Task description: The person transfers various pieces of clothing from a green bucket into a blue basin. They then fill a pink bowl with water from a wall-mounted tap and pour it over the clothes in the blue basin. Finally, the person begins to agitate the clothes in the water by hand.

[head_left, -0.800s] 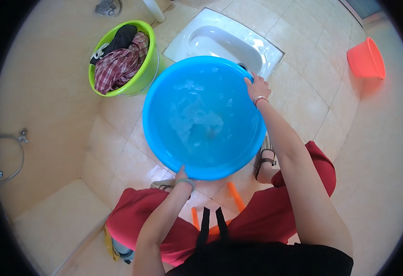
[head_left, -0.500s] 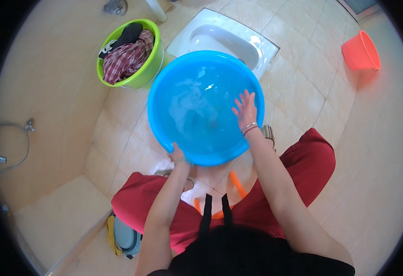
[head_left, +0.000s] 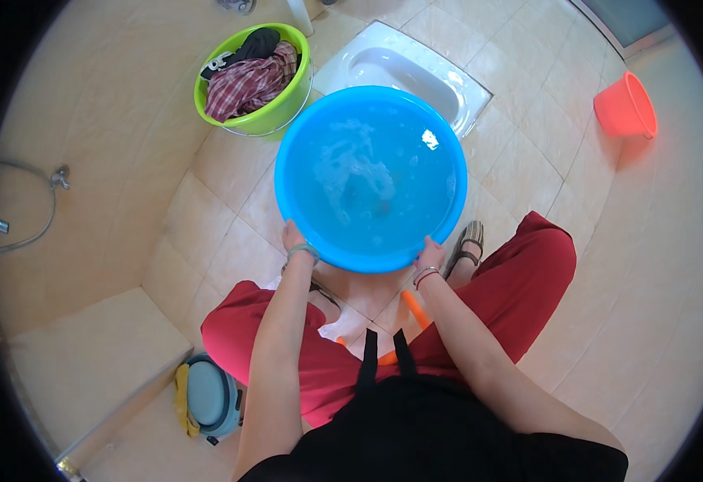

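Right hand (head_left: 429,255) has come off the water to the blue basin's (head_left: 359,263) 5 o'clock rim; left (head_left: 292,237) at 8. Both pinch it, underside fingers hidden, probably keeping water level. Basin at wearer's 12, above tiled floor (head_left: 223,181); squat toilet (head_left: 400,68) beyond, green bucket (head_left: 275,119) basin's 10.

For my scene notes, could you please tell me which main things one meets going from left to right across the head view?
Shower hose → green bucket → blue basin → coral bucket.
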A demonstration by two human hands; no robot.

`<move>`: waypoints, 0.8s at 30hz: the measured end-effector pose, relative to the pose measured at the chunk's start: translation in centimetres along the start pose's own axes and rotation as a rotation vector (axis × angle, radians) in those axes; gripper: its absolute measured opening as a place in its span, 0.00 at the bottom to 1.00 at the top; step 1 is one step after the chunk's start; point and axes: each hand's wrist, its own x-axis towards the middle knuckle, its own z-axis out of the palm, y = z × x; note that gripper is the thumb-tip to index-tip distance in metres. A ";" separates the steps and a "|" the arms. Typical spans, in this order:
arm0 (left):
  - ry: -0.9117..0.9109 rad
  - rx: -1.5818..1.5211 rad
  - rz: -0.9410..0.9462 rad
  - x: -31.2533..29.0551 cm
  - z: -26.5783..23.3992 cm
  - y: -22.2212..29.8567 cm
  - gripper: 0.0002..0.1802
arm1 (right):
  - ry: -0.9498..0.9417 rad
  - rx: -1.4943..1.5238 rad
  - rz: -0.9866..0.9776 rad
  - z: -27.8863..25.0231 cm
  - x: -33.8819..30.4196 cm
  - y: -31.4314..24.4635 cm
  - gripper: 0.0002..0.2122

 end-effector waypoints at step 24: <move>0.194 0.219 -0.010 2.5 6.7 -1.1 0.40 | -0.410 0.205 0.407 -3.3 2.5 -5.8 0.31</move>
